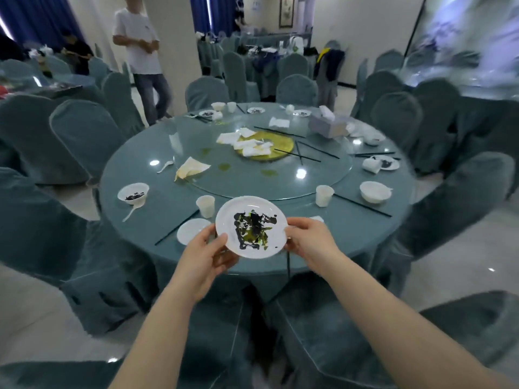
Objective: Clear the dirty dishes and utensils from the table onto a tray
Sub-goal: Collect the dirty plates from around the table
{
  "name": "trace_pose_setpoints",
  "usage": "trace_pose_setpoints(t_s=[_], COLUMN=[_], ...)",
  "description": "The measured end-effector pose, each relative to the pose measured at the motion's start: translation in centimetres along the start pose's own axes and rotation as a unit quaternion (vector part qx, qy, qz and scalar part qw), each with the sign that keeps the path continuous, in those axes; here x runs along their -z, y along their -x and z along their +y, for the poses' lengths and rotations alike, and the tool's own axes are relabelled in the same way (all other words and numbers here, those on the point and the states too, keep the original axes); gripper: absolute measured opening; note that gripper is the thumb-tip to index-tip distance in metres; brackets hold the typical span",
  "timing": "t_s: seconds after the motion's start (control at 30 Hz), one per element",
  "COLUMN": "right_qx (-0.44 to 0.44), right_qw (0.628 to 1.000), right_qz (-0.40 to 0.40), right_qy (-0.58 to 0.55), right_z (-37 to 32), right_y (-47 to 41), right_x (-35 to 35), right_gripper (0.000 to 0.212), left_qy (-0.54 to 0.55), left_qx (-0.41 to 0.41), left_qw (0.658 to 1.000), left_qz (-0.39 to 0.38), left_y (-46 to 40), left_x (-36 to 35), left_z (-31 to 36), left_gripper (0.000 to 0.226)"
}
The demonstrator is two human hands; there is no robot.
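left hand (206, 252) and right hand (309, 241) pinch opposite rims | round white plastic plate smeared black and green (251, 227) held above near edge of round teal counter (351, 220)

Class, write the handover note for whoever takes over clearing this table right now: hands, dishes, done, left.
Left hand and right hand hold the dirty plate by its rim, above the near edge of the table.
Still on the table: small plate, two cups, bowl with spoon, empty bowl, chopsticks, napkins, far place settings.
No tray in view; nearly everything is left.
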State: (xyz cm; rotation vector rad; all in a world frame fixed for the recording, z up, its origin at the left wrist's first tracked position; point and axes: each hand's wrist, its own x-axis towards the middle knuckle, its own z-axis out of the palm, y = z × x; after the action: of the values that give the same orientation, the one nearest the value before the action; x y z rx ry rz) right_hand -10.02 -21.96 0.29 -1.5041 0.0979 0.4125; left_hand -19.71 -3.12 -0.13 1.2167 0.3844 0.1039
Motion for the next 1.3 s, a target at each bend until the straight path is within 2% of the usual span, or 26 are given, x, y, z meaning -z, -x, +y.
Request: trace_pose_setpoints(t_s=[0.3,0.53,0.83,1.0,1.13,1.3], right_qx=[0.022,0.027,-0.027,-0.043,-0.035,-0.027], right_qw=[0.993,0.989,0.981,0.986,0.991,0.997], right_qz=[0.100,0.123,0.153,0.148,0.131,0.069], right_qy=[-0.061,-0.074,-0.112,-0.064,-0.018,-0.022], right_z=[-1.9,-3.9,-6.1,-8.8,-12.1,-15.1], right_y=[4.4,5.5,-1.2,-7.0,-11.5,-18.2], right_x=[27.5,45.2,58.1,65.4,71.5,77.1], right_gripper=[0.019,0.014,0.010,0.011,0.011,0.013], left_qy=[-0.002,0.005,-0.001,0.032,0.058,0.065], left_qx=[0.039,0.052,0.057,0.059,0.061,0.048], left_qw=[0.990,0.983,0.987,0.990,0.991,0.996], left_qz=[-0.138,-0.177,-0.153,-0.123,-0.102,-0.047], left_y=[0.7,1.2,-4.8,-11.8,-16.8,-21.9], left_x=[-25.2,-42.0,-54.5,-60.6,-65.9,-71.0], left_z=[-8.1,-13.9,-17.4,-18.6,-18.8,-18.5], left_gripper=[0.026,0.035,0.030,0.028,0.027,0.025])
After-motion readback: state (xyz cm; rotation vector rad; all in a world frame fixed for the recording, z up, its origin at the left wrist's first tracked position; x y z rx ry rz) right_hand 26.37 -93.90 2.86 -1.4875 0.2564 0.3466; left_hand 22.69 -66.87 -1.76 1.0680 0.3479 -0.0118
